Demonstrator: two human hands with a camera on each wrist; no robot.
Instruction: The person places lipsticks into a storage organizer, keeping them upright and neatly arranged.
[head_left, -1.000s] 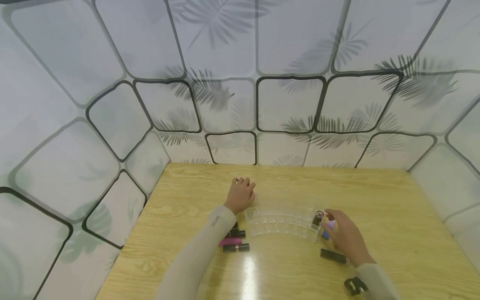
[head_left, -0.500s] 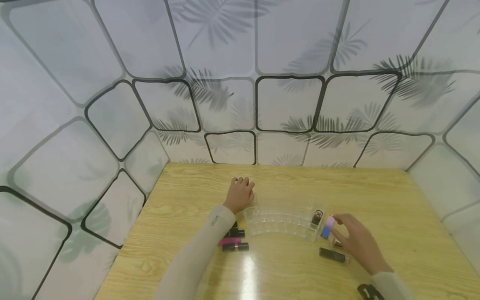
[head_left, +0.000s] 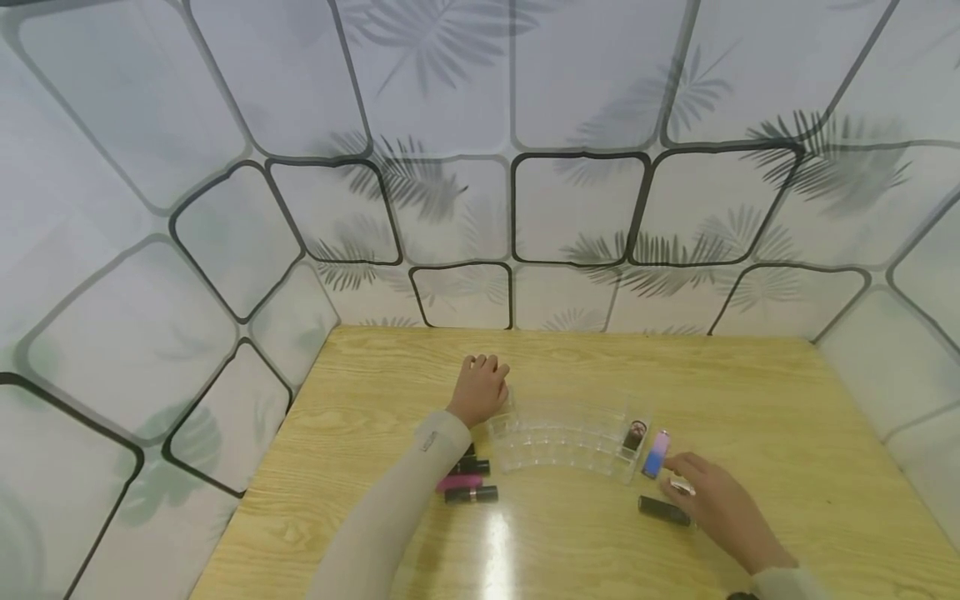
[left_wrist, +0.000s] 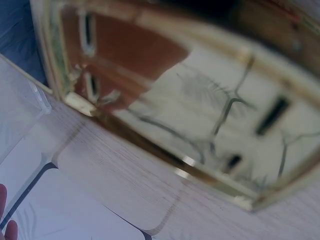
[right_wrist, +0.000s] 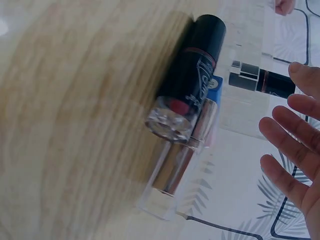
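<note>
Hands first, from the head: the left hand (head_left: 478, 393) is resting at the clear rack's (head_left: 558, 454) far left corner, whether gripping I can't tell; the right hand (head_left: 723, 504) is hanging loose by a tube (head_left: 682, 486) on the desk (head_left: 570, 550). One dark lipstick (head_left: 635, 433) is sitting in the rack's right end, a pink-and-blue lipstick (head_left: 656, 454) lying just beside it. Left wrist: a blurred gold thing (left_wrist: 200, 85) is filling the view. Right wrist: fingers (right_wrist: 287, 140) are pointing apart, holding nothing, while a black lipstick (right_wrist: 192, 75) is lying near the tube.

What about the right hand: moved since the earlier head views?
Yes: against the clear compartmented organizer, the right hand has shifted rightward and closer to the person.
</note>
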